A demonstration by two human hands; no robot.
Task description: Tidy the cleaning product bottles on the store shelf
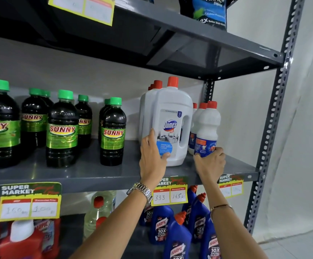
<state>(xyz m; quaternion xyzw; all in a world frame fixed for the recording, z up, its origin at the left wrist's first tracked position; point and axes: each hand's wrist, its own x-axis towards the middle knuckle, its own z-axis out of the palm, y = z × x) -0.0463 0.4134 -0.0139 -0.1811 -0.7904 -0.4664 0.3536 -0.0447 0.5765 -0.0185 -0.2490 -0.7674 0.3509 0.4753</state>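
Observation:
A large white Domex jug [172, 116] with a red cap stands upright at the front of the grey middle shelf [88, 171], with more white jugs behind it. My left hand [152, 156] grips its lower left side, thumb across the label. To its right stands a small white bottle with a blue label and red cap [207, 128], with similar bottles behind. My right hand [210, 161] is wrapped around its base. Both bottles rest on the shelf.
Several dark Sunny bottles with green caps [112, 131] fill the shelf's left half. Blue Harpic bottles [178, 238], red bottles [21, 243] and clear bottles sit on the shelf below. Price tags [169, 191] hang from the shelf edge. A grey upright post [269, 135] bounds the right side.

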